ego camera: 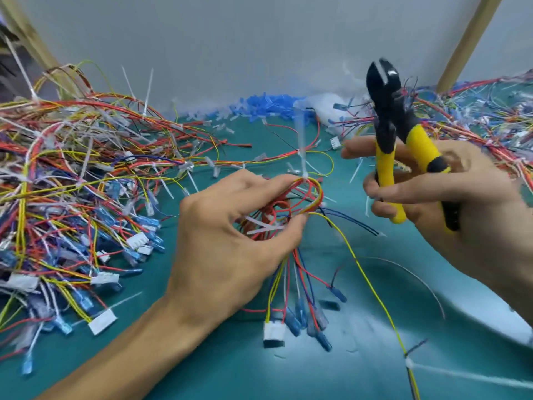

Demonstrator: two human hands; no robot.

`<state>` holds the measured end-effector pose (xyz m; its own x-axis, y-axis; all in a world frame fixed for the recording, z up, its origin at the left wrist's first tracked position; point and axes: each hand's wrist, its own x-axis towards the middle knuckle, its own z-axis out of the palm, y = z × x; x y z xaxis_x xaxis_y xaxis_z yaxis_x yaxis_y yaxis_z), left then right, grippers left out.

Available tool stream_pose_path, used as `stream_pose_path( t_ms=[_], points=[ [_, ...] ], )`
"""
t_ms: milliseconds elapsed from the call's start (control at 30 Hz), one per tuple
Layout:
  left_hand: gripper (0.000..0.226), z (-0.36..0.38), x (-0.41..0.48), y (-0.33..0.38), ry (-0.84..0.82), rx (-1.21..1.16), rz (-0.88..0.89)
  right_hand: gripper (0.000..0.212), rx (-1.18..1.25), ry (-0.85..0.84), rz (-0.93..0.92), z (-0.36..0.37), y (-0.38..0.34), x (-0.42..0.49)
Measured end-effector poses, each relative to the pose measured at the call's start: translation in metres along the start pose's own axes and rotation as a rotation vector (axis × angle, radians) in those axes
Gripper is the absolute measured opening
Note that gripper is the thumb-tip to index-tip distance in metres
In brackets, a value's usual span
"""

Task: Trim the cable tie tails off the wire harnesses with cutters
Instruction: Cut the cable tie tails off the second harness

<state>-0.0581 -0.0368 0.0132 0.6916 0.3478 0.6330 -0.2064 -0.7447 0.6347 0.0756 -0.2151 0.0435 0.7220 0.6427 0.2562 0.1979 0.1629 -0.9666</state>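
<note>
The left hand (230, 235) is pinching a looped wire harness (300, 197) above the teal counter (202, 370), and a white cable tie tail (301, 140) is sticking up from the loop. The right hand (467, 209) is gripping the yellow-handled cutters (415, 140), holding them upright with the black jaws slightly parted, to the right of the tail and apart from it. A tangled pile of harnesses (72, 174) is lying at the left, and another pile (490, 111) is lying at the far right.

One camera only, on my head. Wide angle, faces forward and down. Close over my left hand (227, 241), right hand (467, 203), table (245, 376).
</note>
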Motion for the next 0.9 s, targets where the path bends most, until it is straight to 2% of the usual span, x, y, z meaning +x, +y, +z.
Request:
stream_pose_path(
  t_ms=[33,167,233,367,567,700,900],
  points=[
    [0.039,-0.001,0.001,0.000,0.034,-0.018,-0.012,0.044,-0.093,-0.044,-0.006,-0.009,-0.003,-0.008],
    [0.041,-0.004,0.005,-0.005,0.110,-0.017,-0.052,0.043,-0.427,-0.032,-0.082,-0.018,0.006,-0.004],
    [0.042,-0.004,0.006,-0.006,0.096,0.018,-0.041,0.048,-0.594,-0.036,-0.101,-0.021,0.004,0.002],
    [0.037,-0.003,0.005,-0.007,0.049,0.046,-0.036,0.056,-0.853,-0.098,-0.288,-0.009,0.008,-0.006],
    [0.034,-0.002,0.004,-0.011,0.019,0.080,0.005,0.048,-0.986,-0.051,-0.442,-0.013,0.014,-0.006],
    [0.033,-0.002,0.004,-0.010,0.023,0.108,0.029,0.058,-1.075,-0.098,-0.409,-0.012,0.015,-0.008],
    [0.031,-0.003,0.004,-0.012,0.007,0.110,0.026,0.049,-1.043,-0.135,-0.402,-0.014,0.016,-0.006]
  ],
)
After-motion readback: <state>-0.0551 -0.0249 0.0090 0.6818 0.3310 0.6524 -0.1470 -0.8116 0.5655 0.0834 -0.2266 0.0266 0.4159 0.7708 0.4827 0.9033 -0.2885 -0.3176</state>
